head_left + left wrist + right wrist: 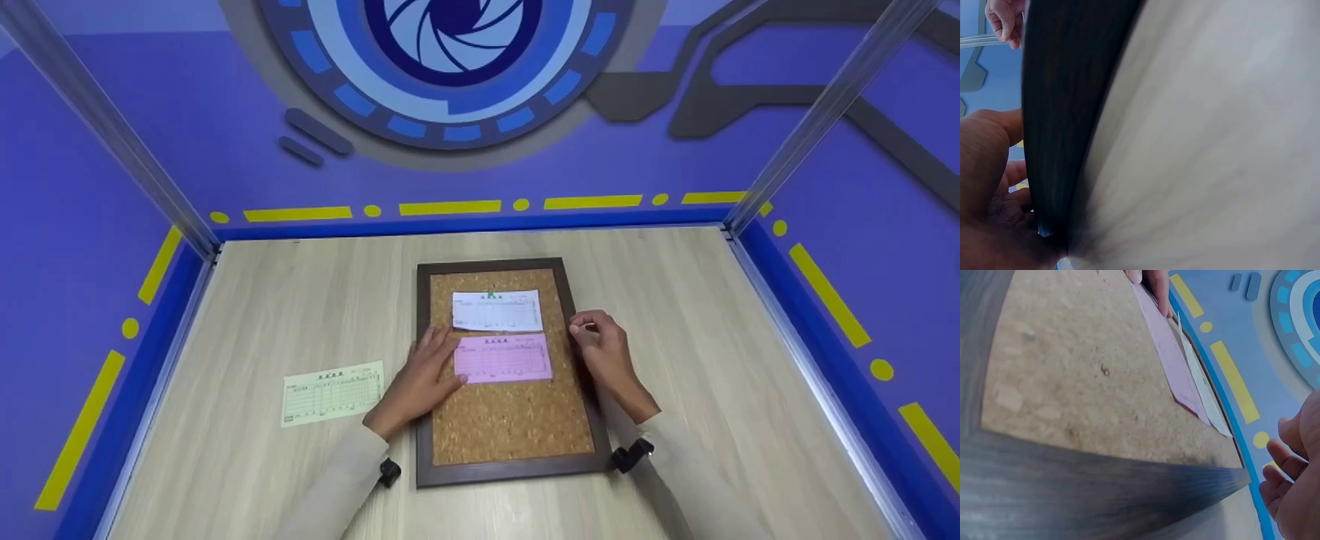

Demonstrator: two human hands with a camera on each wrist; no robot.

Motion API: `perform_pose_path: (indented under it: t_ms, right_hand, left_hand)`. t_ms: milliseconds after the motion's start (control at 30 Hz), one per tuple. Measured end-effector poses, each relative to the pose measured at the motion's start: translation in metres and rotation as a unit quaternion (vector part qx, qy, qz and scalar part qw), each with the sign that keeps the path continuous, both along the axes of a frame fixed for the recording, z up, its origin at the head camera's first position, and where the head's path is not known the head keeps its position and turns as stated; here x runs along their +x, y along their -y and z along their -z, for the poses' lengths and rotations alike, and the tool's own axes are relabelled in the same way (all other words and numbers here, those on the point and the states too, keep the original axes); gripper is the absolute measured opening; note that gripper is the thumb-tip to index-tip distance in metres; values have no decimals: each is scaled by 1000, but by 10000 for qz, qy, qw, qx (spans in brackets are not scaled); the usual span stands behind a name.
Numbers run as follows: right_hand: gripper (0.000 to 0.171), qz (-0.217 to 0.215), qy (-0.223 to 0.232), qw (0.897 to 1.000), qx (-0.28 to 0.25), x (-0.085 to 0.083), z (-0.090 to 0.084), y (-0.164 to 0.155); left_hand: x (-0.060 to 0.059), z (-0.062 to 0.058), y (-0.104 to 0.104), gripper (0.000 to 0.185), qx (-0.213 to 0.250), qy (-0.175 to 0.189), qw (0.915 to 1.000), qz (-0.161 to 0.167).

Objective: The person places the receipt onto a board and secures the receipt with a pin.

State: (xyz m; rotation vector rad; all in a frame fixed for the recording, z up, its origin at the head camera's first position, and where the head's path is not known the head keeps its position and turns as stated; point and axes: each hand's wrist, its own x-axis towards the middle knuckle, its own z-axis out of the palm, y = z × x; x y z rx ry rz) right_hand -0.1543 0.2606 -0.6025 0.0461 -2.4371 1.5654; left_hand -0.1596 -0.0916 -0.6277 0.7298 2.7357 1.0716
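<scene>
A cork board [514, 431] in a dark frame lies on the table. Near its top is a white printed slip [496, 312], with a small green spot, perhaps a pin, at its upper edge. Just below lies a pink printed slip [504, 358]. My left hand [424, 375] rests across the board's left side, fingers spread, fingertips and thumb at the pink slip's left edge. Beside the frame's right edge hovers my right hand [606, 352], its fingers bent and thumb near the index finger. Whether something small sits between them cannot be seen.
A pale green printed slip [332, 394] lies on the wooden table [300, 300], left of the board and partly behind my left hand. Blue panels [480, 180] with metal corner posts [825, 112] stand around the back and sides.
</scene>
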Motion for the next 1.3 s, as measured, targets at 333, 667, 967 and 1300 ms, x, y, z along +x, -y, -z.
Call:
perform_pose_path:
  t_ms: [333,667,967,1300]
  right_hand:
    - [5,23,81,9999,-89,-2,-3,10]
    - [4,-241,93,9994,-221,-4,2,16]
    - [5,-198,170,9990,-375,-3,0,29]
    - [2,-454,64,9983,-346,-8,-4,34]
  left_hand:
    - [1,0,1,71,126,-35,9999,35]
    - [1,1,1,71,24,54,10000,-14]
    - [1,2,4,73,20,82,10000,-19]
    - [0,2,1,72,34,-34,10000,42]
